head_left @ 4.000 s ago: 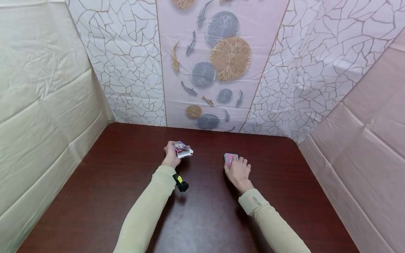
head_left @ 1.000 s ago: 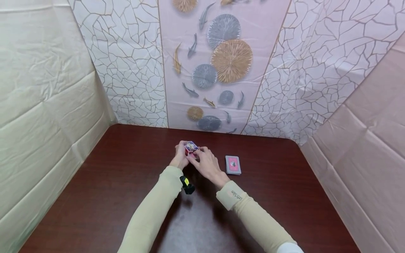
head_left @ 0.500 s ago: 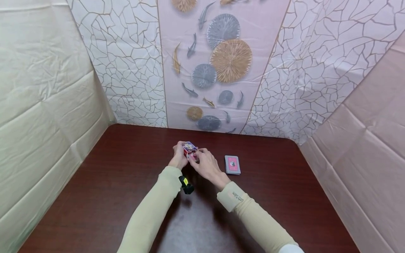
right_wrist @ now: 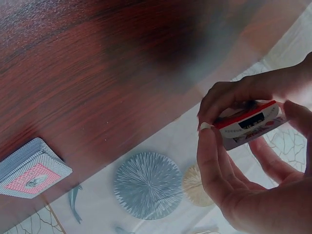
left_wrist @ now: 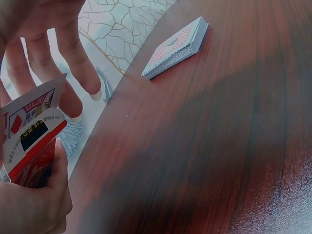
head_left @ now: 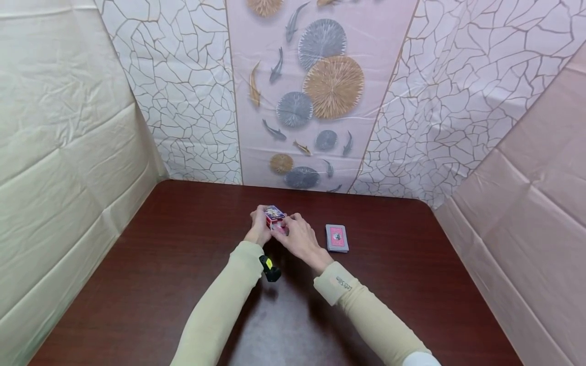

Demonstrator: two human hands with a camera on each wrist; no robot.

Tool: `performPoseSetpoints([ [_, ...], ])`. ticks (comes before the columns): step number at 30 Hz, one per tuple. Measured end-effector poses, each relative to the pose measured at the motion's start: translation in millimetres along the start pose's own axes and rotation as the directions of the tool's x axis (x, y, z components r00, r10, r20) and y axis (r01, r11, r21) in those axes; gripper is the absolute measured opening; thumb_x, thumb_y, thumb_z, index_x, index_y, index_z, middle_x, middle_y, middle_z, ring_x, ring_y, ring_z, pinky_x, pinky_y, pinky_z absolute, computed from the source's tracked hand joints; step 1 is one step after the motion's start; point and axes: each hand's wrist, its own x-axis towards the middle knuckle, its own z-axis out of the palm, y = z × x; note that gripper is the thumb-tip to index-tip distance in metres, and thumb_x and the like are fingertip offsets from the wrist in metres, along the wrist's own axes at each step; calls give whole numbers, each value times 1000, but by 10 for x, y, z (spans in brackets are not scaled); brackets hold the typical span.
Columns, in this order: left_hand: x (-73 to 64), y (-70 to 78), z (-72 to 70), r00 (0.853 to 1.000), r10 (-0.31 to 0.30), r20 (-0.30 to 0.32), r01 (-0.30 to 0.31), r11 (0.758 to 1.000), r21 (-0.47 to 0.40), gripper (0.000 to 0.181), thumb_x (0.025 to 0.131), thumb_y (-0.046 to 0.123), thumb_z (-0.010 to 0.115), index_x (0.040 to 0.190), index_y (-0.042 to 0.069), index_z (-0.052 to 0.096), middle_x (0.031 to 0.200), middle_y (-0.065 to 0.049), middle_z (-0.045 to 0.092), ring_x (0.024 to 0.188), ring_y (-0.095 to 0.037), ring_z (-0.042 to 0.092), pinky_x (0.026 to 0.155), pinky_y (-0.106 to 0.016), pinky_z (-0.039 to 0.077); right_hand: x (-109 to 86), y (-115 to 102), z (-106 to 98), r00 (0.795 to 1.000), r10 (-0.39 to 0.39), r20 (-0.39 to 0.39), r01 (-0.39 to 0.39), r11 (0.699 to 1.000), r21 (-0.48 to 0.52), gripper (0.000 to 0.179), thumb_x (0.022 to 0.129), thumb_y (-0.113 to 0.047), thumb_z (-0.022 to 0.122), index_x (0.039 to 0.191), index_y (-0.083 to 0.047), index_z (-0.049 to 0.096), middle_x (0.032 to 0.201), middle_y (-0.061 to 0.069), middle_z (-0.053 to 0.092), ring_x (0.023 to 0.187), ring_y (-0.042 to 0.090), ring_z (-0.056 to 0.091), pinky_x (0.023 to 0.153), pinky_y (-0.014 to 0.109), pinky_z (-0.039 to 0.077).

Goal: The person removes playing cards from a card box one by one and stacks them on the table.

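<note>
My left hand point(head_left: 259, 227) holds a red and dark blue card box point(head_left: 274, 212) above the table, fingers curled round it. At the box's near end, my right hand point(head_left: 299, 238) pinches a playing card point(left_wrist: 34, 111) by its edges between thumb and fingers. Its face, with a red diamond, shows in the left wrist view beside the box's white and red end. How many cards are in this grip, and how deep they sit, I cannot tell. A deck of cards point(head_left: 337, 238) with pink backs lies squared on the table, right of my right hand.
The dark red wooden table point(head_left: 183, 284) runs back to a patterned cloth wall point(head_left: 297, 142). Cloth sides rise at left point(head_left: 59, 178) and right point(head_left: 526, 203). A black wrist camera point(head_left: 271, 270) sticks out from my left sleeve.
Four seconds ago my right hand was on the deck and the box was farther left, its end open. The right hand has since moved left to the box. In the last second both hands barely moved.
</note>
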Motion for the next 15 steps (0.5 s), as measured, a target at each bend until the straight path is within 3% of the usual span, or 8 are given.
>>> performPoseSetpoints([
  [3, 12, -3, -8, 1000, 13, 3, -13, 1000, -13, 51, 96, 15, 35, 141, 9, 13, 124, -22, 44, 108, -38, 54, 102, -47, 47, -9, 3, -14, 1000, -1, 20, 1, 1000, -25, 31, 85, -37, 70, 101, -10, 67, 112, 14, 61, 91, 27, 61, 68, 41, 54],
  [7, 33, -7, -35, 999, 43, -18, -43, 999, 5, 43, 95, 13, 36, 134, 0, 24, 112, -20, 49, 103, -35, 56, 96, -44, 50, -17, 11, -59, 996, 18, 85, -13, 998, -60, 42, 81, -35, 69, 114, -11, 60, 107, 11, 61, 90, 25, 59, 67, 41, 53],
  [10, 37, -1, -62, 998, 47, -46, -46, 999, 11, 46, 94, 14, 37, 136, 6, 20, 110, -18, 49, 98, -32, 57, 97, -43, 51, -24, 33, -114, 986, 27, 163, -16, 997, -72, 52, 81, -34, 70, 124, -10, 53, 104, 9, 61, 87, 23, 58, 66, 40, 51],
  [15, 33, 27, -103, 997, 31, -71, -31, 1000, -2, 54, 94, 16, 39, 141, 15, 12, 127, -18, 44, 113, -28, 51, 106, -45, 44, -54, 134, -207, 958, 30, 284, -9, 997, -74, 61, 82, -31, 73, 133, -9, 47, 103, 8, 63, 81, 19, 55, 67, 35, 48],
])
